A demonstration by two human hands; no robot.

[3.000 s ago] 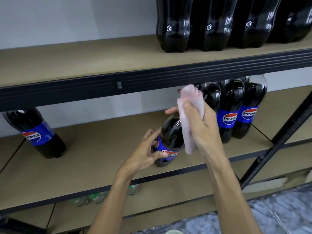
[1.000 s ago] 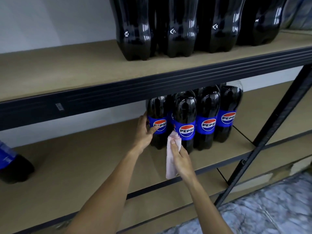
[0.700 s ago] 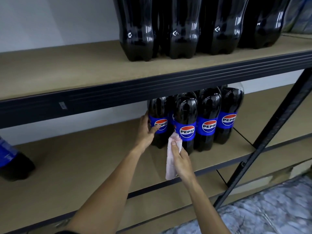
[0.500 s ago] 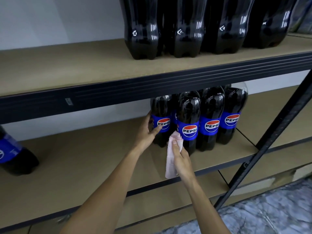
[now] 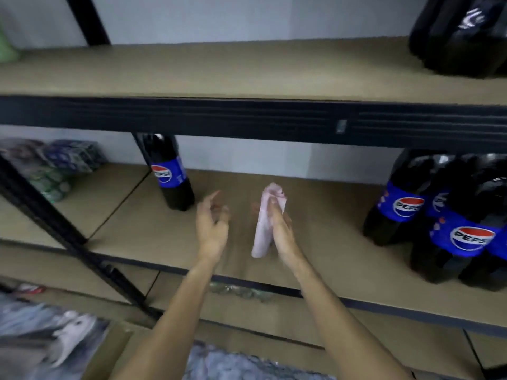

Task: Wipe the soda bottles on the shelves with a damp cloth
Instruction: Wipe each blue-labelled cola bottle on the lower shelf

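Over brown shelf boards, the left hand hung loosely spread, empty; the right hand gripped a pink cloth; soda bottles wore blue PEPSI labels.

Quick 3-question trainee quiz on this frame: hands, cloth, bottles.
1. True or false: the left hand holds nothing.
2. The pink cloth is held by: A) the right hand; B) the left hand; C) neither hand.
3. Fill in: the lone Pepsi bottle stands to the ___ of both hands.
Key: 1 true; 2 A; 3 left.
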